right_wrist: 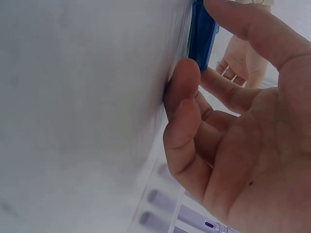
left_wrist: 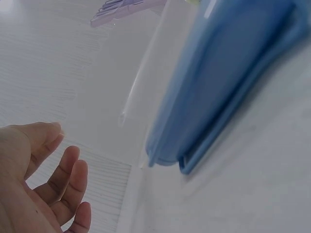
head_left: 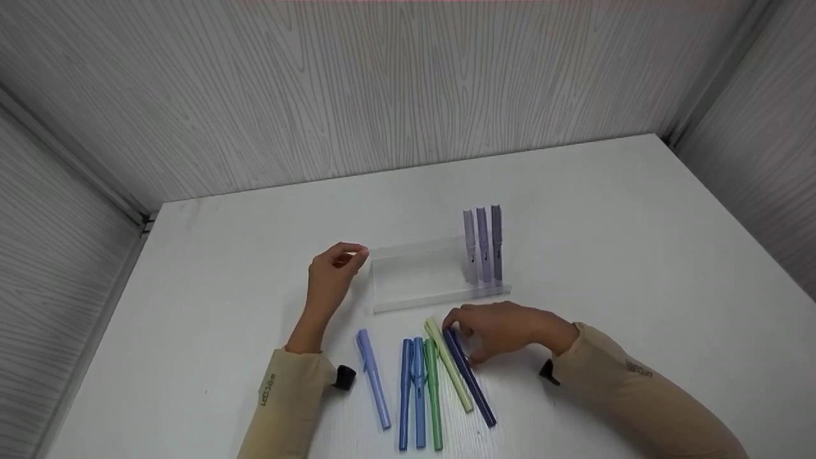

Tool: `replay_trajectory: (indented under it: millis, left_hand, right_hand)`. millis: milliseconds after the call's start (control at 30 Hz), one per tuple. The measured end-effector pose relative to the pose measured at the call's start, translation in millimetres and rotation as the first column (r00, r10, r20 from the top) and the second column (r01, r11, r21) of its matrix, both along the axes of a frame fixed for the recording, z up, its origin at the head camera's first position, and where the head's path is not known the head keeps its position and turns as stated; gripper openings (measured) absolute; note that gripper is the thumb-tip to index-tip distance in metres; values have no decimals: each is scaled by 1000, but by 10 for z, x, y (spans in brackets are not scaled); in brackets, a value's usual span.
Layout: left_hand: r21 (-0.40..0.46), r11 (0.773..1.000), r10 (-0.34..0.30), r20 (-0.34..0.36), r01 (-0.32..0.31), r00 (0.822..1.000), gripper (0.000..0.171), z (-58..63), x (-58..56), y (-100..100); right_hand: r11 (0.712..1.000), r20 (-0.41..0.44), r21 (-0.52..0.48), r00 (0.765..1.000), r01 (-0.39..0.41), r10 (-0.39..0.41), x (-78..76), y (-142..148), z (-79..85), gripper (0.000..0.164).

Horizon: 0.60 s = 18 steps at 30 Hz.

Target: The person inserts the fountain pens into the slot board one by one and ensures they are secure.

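Note:
A clear pen rack (head_left: 417, 277) stands on the table, with three purple pens (head_left: 484, 245) upright at its right end. At the rack's upper left corner, my left hand (head_left: 331, 274) pinches the edge between thumb and index finger, its other fingers loosely bent (left_wrist: 73, 179). Below the rack, my right hand (head_left: 500, 328) holds a dark blue pen (head_left: 472, 379) by its upper part, fingers bent over the top end and thumb along the side. The pen lies slanted on the table. In the right wrist view a blue pen (right_wrist: 201, 36) shows between thumb and index finger.
Left of the dark blue pen lie a pale yellow-green pen (head_left: 449, 366), a green pen (head_left: 434, 395), two blue pens (head_left: 419, 392) and a light periwinkle pen (head_left: 374, 379). Wood-grain panels (head_left: 408, 83) enclose the white table (head_left: 605, 255) at the back and sides.

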<state>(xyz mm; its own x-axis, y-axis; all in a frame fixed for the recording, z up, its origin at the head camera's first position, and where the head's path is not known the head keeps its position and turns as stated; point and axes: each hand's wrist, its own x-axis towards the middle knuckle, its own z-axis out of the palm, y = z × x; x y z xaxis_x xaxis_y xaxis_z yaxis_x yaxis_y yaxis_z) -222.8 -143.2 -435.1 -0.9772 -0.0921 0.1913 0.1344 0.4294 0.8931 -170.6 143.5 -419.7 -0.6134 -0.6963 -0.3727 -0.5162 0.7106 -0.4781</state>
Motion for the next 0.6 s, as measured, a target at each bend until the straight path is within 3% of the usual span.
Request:
replay_trajectory:
  millis: [400, 600]
  left_hand:
    - [25, 1000, -5, 8, 4, 1000, 19, 16, 2, 13]
    - [18, 1000, 1, 10, -1, 1000, 20, 10, -11, 25]
  right_hand:
    - [999, 13, -53, 1000, -13, 13, 3, 13, 20, 59]
    - [997, 47, -73, 999, 22, -18, -9, 36, 39, 59]
